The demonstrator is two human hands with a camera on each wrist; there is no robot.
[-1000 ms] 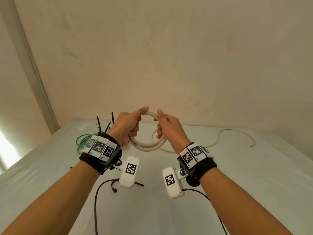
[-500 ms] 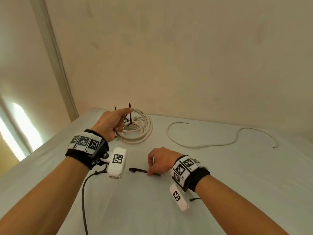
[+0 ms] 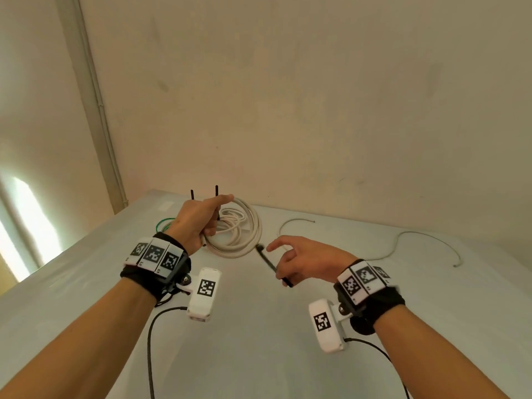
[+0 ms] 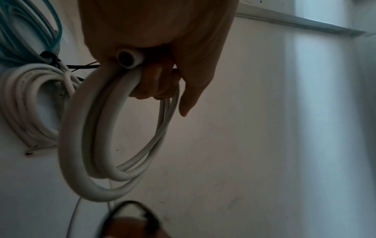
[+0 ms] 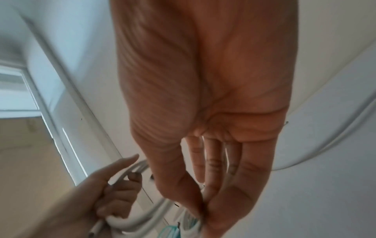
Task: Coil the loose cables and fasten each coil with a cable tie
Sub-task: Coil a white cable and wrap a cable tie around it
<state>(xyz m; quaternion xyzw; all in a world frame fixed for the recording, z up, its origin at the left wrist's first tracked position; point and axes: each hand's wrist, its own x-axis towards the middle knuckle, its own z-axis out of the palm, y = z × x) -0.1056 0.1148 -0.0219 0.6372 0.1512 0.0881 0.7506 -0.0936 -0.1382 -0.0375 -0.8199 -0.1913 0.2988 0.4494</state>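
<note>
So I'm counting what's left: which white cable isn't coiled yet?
The thin white cable lying loose in long curves on the table's right side. The thick white coil is held in the left hand; another white coil lies behind it.

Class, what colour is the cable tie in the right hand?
Black cable tie; clearest in the head view.

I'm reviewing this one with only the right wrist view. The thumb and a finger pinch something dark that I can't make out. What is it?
Observer: In the head view the right hand pinches a black cable tie, with one end toward the coil.
Operator: How does the left hand hold that coil?
Observer: The left wrist view shows the left hand gripping the white coil at its top, fingers curled through the loop. A cut cable end pokes out by the palm.
Operator: Any other coils nearby?
Observer: Yes. In the left wrist view a second white coil lies beside a green coil.
</note>
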